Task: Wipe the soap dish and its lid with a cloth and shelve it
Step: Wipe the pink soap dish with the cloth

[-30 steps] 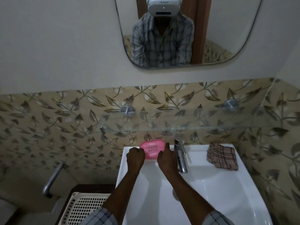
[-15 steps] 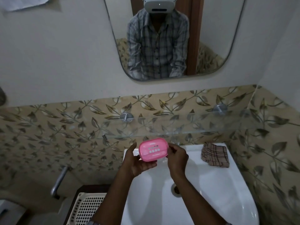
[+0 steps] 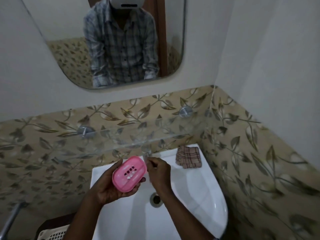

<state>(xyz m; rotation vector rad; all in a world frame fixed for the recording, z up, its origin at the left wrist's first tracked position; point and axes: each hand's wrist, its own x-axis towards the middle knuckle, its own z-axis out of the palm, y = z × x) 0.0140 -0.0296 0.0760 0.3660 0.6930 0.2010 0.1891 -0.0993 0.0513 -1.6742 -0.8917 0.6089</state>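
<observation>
A pink oval soap dish (image 3: 129, 172) with drain holes lies tilted in my left hand (image 3: 110, 187), which grips it from below over the white sink (image 3: 199, 196). My right hand (image 3: 159, 172) is at the dish's right end with fingers curled, pinching what looks like the edge of a clear lid (image 3: 147, 166); the lid is faint and blurred. A brown checked cloth (image 3: 188, 157) lies folded on the sink's back right corner, apart from both hands. A glass shelf (image 3: 138, 141) runs along the tiled wall just above the dish.
The tap (image 3: 147, 152) stands behind my hands, under the shelf's front edge. The drain (image 3: 156, 199) sits below my right wrist. A white plastic basket (image 3: 52, 233) is at the lower left beside a metal bar (image 3: 10, 220). Walls close in on the right.
The dish was lifted off the sink's back ledge and brought toward me. It now rests mostly in my left hand, while my right hand has shifted to its right end.
</observation>
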